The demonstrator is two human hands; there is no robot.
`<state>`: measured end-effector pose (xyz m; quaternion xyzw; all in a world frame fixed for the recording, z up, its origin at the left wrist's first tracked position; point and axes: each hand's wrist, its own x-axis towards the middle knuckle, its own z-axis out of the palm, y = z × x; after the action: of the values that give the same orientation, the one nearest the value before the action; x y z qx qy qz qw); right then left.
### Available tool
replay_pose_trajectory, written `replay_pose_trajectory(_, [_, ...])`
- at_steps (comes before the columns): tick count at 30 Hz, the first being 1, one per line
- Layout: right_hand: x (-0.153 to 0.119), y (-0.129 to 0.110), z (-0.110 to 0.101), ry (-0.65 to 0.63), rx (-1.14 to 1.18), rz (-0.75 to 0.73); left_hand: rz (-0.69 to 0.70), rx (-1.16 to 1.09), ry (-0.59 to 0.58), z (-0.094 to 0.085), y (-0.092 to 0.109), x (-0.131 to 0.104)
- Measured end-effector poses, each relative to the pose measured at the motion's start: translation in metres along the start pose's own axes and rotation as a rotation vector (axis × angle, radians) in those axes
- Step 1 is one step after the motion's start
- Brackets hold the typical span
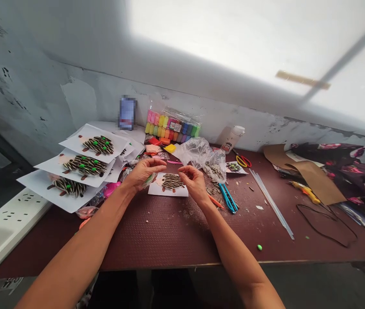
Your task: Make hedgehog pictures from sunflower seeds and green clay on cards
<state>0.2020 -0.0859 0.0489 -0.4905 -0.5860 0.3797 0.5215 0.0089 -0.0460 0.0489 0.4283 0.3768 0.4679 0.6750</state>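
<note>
My left hand [144, 172] is closed around a small clear plastic packet [149, 181] with a hint of green in it. My right hand [193, 182] has its fingertips pinched together; what is between them, if anything, is too small to make out. Between and below both hands a white card [169, 192] lies on the table. It bears a hedgehog figure [172, 182] with a pale clay face, striped sunflower seeds as spines and brown feet; no green dots show on it. Right of it are loose sunflower seeds [213, 189], a teal utility knife [228, 198] and an orange tool [215, 202].
Finished-looking hedgehog cards [86, 169] with green dots are stacked at left, beside a power strip [11, 216]. Behind stand colored clay packs [172, 124], a phone [127, 112] and a bottle [233, 138]. Rightward lie scissors [243, 161], glue sticks [272, 204], a yellow glue gun [306, 192] and a green bit [259, 247].
</note>
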Motion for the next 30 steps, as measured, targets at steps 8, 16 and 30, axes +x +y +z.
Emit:
replay_pose_trajectory(8, [0.003, 0.01, -0.003, 0.005, -0.159, -0.005, -0.035, 0.005, -0.039, 0.002, 0.005, -0.001])
replay_pose_trajectory(16, [0.006, 0.024, -0.002, -0.049, -0.253, -0.005, -0.005, 0.019, -0.029, 0.001, -0.001, 0.0])
replay_pose_trajectory(30, [0.011, 0.026, 0.008, -0.026, -0.451, -0.059, -0.006, -0.03, -0.025, 0.006, 0.003, -0.003])
